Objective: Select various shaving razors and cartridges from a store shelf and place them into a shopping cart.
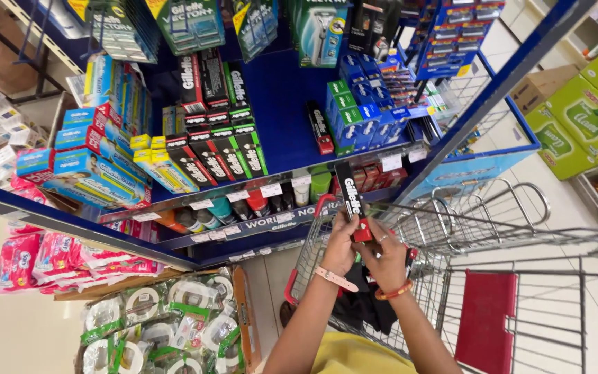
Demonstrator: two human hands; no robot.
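Both hands — left hand (340,244), right hand (384,257) — clamp the black box (351,196); I'd grip firmly above the cart (493,221).

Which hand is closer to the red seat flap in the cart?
Right. The right hand sits just left of the red plastic seat flap; the left hand is farther left, beyond it.

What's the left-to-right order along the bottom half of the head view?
Pink packs → wrapped white rolls → left hand → black-and-red box held in both hands → right hand → red cart seat flap → green cartons.
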